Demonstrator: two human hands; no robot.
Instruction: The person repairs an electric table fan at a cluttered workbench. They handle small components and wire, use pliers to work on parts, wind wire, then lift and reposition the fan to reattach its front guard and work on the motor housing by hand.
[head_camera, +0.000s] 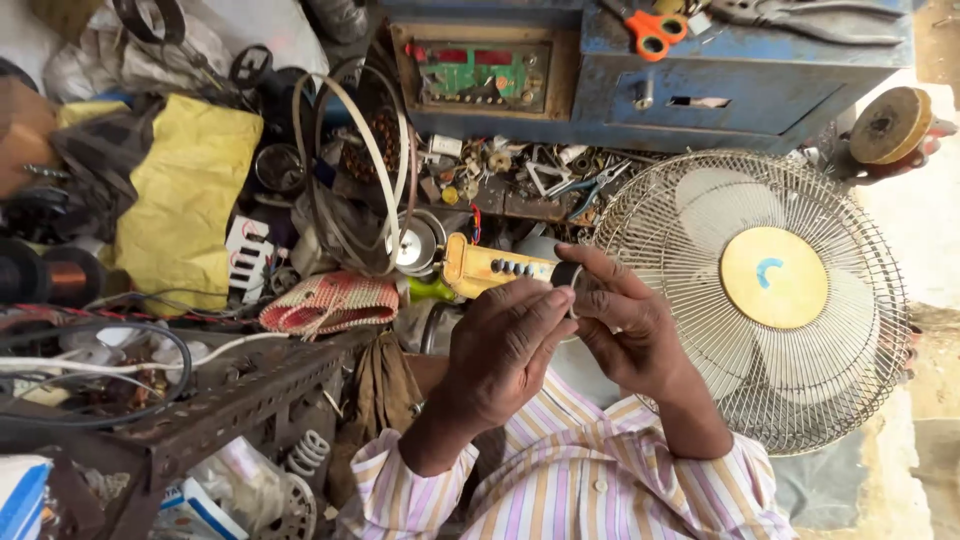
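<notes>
Hands meet just left of the fan guard (750, 300), which I use as the reference for every position below. I read the left hand (505, 350) as curled, its fingertips (558, 297) pressed against a small dark round part (566, 274). The right hand (625, 325) pinches that same part from the guard side, forefinger arched over its top. Both hands are therefore closed on the one item, held in the air above the lap; I cannot tell what kind of part it is, since the fingers cover most of it.

Further left of the guard, just beyond the hands, a yellow casing (490, 268) with a row of dark buttons lies on the clutter. A woven pink-and-cream pouch (330, 302) sits further left again. A yellow cloth (185, 200) lies well to the left of the guard, and a copper wire spool (72, 278) beyond it near the frame edge.

Above the guard stands a blue metal cabinet (740, 80), with orange-handled scissors (655, 30) on its top. A green circuit board (485, 75) is mounted in the panel at the cabinet's left. Pliers (590, 190) lie among small parts just above and left of the guard rim.

Striped shirt sleeves (560, 490) fill the lower frame below the guard's left edge.
</notes>
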